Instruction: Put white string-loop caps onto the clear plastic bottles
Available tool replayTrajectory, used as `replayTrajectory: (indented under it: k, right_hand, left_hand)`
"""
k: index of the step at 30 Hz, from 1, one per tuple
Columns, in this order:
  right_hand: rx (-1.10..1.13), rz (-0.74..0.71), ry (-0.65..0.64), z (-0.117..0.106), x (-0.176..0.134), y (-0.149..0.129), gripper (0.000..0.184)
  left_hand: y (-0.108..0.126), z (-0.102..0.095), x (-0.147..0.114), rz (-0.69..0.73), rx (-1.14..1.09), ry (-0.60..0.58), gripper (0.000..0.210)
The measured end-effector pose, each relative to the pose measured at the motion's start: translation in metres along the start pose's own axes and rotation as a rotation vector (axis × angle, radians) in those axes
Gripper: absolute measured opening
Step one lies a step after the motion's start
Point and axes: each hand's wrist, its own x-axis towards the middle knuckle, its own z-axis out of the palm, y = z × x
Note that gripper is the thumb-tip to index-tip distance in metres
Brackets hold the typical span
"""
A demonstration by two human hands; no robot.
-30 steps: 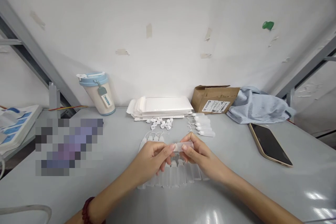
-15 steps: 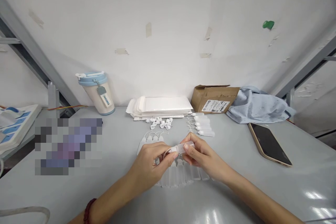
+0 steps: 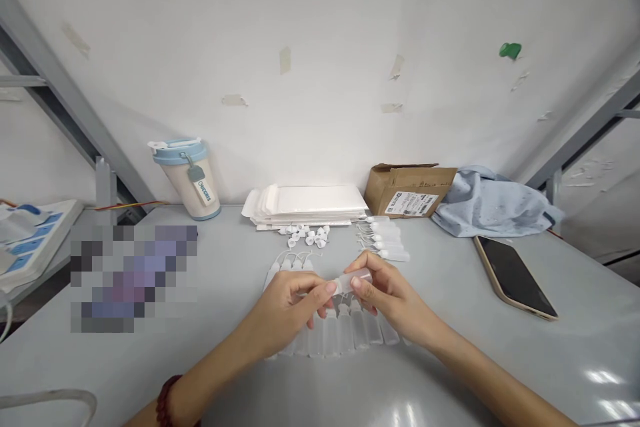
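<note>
On the grey table (image 3: 300, 393), beneath the left hand (image 3: 293, 307) and right hand (image 3: 389, 290), translucent bottles (image 3: 345, 333) lie side by side, probably for easy reach. The right hand grips a held bottle (image 3: 346, 282) by its body and the left pinches its neck end, seemingly to steady it, though fingers obscure the tip; beyond sit loose white caps (image 3: 310, 239).

Lettering on a cup's tag and print on a cardboard box
At the left of the frame, the hanging tag (image 3: 203, 192) on the cup (image 3: 183, 180) bears one word running down its white part in dark letters; the end looks like "CCESS", while the first letters are too blurred to be sure of. Right of centre, the cardboard box (image 3: 420, 177) carries a white label (image 3: 411, 204) with small dark lines of print and code-like marks, plus a handwritten scrawl above it, all too small to read.
</note>
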Motion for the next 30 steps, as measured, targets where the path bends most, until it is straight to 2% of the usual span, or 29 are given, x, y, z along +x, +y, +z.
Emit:
replayTrajectory:
  k: [3, 6, 11, 14, 16, 18, 20, 22, 24, 26, 30]
  right_hand:
    - [-0.084, -0.015, 0.030, 0.002, -0.001, -0.001, 0.031]
    - [-0.131, -0.032, 0.079, 0.003, -0.002, -0.002, 0.029]
    - [-0.014, 0.049, 0.082, 0.003, -0.001, -0.001, 0.033]
    - [0.145, 0.115, 0.040, 0.003, 0.001, 0.001, 0.035]
    - [0.216, 0.157, 0.025, 0.003, 0.001, 0.001, 0.036]
    - [0.226, 0.155, 0.025, 0.004, 0.000, -0.001, 0.036]
    - [0.164, 0.104, 0.033, 0.004, -0.002, -0.003, 0.034]
    - [0.073, 0.045, 0.044, 0.004, -0.004, -0.004, 0.032]
    - [0.001, 0.022, 0.050, 0.005, -0.005, -0.005, 0.031]
    - [-0.026, 0.038, 0.049, 0.005, -0.006, -0.006, 0.032]
    - [0.024, 0.121, 0.053, 0.006, -0.003, -0.005, 0.038]
  left_hand:
    - [-0.001, 0.002, -0.001, -0.047, -0.043, -0.039, 0.039]
    - [-0.001, 0.004, -0.003, 0.025, 0.038, 0.009, 0.035]
    - [-0.005, 0.009, -0.003, 0.318, 0.444, 0.169, 0.029]
    - [-0.012, 0.010, -0.003, 0.539, 0.664, 0.191, 0.020]
    - [-0.015, 0.011, -0.004, 0.611, 0.722, 0.191, 0.019]
    - [-0.014, 0.011, -0.005, 0.544, 0.645, 0.198, 0.017]
    - [-0.010, 0.011, -0.005, 0.353, 0.446, 0.149, 0.021]
    - [-0.004, 0.010, -0.005, 0.137, 0.206, 0.031, 0.029]
    - [0.000, 0.009, -0.005, -0.003, 0.037, -0.086, 0.033]
    - [0.001, 0.009, -0.005, -0.031, 0.019, -0.112, 0.033]
    - [-0.003, 0.012, -0.005, 0.149, 0.340, 0.051, 0.034]
